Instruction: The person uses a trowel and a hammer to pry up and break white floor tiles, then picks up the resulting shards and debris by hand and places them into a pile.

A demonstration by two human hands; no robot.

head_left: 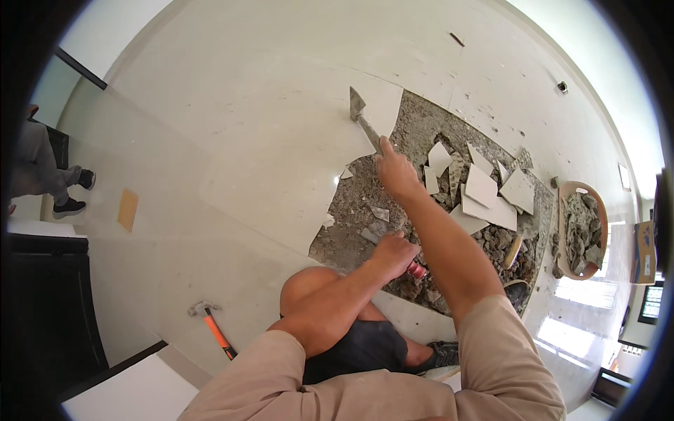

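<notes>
My right hand [399,174] is closed round the handle of a hammer [357,104]. Its grey, dusty metal head tapers at one end and hangs over the whole tiles at the edge of the broken patch. Lower down, my left hand [394,255] grips a red-handled tool [416,270]; the red end pokes out below the fist, and I cannot make out its working end for certain. Beneath both hands lies bare, rough mortar bed [351,203] with a jagged tile edge along its left. Broken white tile pieces [481,185] are heaped to the right.
An oval tan tub [602,238] full of rubble stands at the right. A claw hammer [213,327] with an orange and black handle lies at the lower left. A tan rectangular piece [128,210] rests on the floor near another person's shoes [70,207]. Loose rubble [495,242] surrounds my foot.
</notes>
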